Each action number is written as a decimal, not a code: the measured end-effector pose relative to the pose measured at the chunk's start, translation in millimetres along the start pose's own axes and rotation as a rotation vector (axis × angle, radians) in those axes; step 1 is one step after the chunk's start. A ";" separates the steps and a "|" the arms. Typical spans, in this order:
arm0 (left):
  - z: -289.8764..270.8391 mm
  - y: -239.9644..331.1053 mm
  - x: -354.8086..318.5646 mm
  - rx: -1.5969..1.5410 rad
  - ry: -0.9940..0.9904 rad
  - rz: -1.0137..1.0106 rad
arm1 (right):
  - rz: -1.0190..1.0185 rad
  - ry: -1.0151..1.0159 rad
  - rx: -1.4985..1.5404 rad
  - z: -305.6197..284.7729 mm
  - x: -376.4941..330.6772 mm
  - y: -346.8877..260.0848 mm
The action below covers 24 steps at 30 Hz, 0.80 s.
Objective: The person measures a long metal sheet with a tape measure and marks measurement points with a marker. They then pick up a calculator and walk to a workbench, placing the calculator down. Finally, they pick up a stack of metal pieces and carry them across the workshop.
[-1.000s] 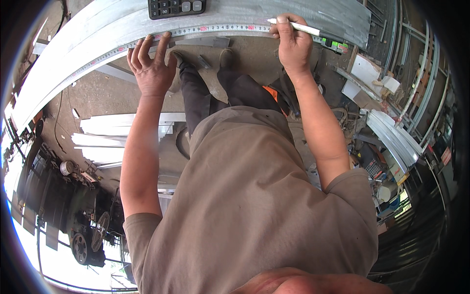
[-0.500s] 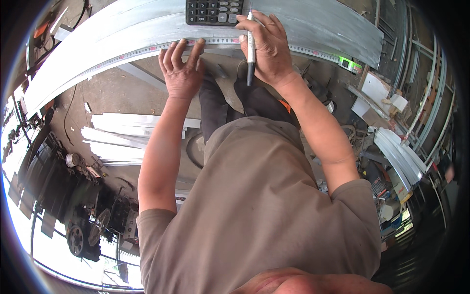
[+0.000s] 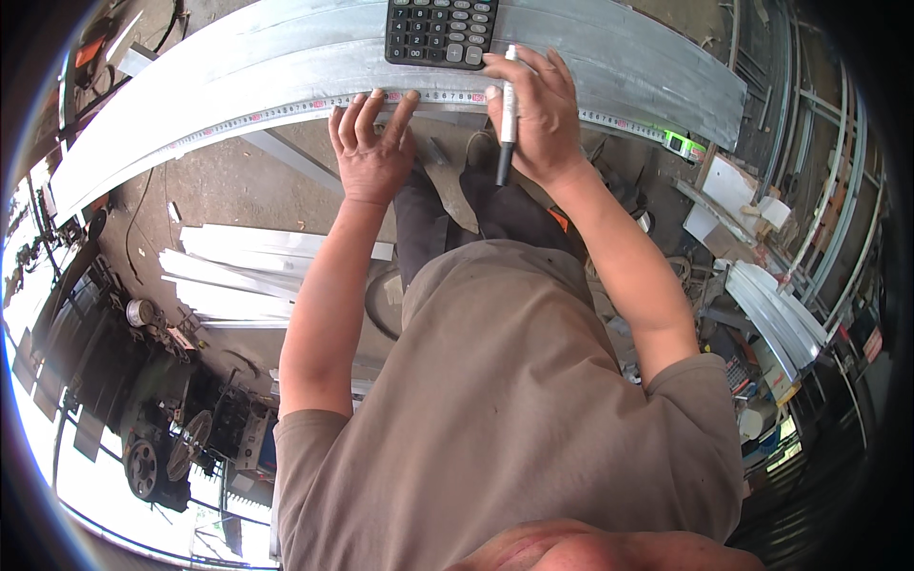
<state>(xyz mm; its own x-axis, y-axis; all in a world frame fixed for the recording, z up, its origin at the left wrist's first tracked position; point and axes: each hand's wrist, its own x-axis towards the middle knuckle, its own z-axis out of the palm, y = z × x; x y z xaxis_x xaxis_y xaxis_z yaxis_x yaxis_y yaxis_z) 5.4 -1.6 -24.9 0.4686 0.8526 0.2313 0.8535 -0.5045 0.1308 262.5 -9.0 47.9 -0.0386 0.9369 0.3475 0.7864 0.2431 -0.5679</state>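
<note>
The right hand (image 3: pixel 543 128), clamped on the pen (image 3: pixel 508 109), has moved leftward beside the calculator (image 3: pixel 440 33), while the left hand (image 3: pixel 371 162) rests parted fingers on the tape (image 3: pixel 257 117) at the near edge of the sheet (image 3: pixel 619 62), where too light pressure could let it slip.

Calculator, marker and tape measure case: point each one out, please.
Calculator (image 3: pixel 441 34): head view, middle of its keypad.
Marker (image 3: pixel 507 115): head view, on its white barrel.
Tape measure case (image 3: pixel 683 146): head view, its green casing.

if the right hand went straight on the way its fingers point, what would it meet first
Probably the calculator, lying just ahead of the right hand; whether its index fingertip touches the corner is unclear.
</note>
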 end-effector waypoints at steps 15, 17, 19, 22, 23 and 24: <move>-2.5 1.9 -0.3 0.010 -0.022 -0.009 | 0.164 0.172 -0.080 -56.1 -68.9 56.2; -3.2 1.6 -0.1 0.018 -0.028 -0.006 | 0.170 0.177 -0.083 -59.0 -73.3 58.2; -3.4 2.1 -0.3 0.020 -0.031 -0.005 | 0.175 0.187 -0.080 -61.0 -75.8 59.8; -1.8 4.2 0.1 -0.052 0.013 -0.045 | 0.176 0.209 -0.064 -63.6 -79.2 62.8; -1.6 4.4 -0.3 -0.053 0.011 -0.044 | 0.174 0.215 -0.054 -64.7 -81.2 63.9; -1.7 4.3 -0.5 -0.054 0.010 -0.043 | 0.178 0.216 -0.044 -65.6 -82.9 65.4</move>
<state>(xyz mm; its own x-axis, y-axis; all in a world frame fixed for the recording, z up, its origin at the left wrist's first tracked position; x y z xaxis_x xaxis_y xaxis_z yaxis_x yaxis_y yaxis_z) 8.4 -4.5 -22.8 0.4292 0.8723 0.2341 0.8590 -0.4743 0.1925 357.5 -87.3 31.0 0.2308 0.8874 0.3990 0.7951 0.0643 -0.6030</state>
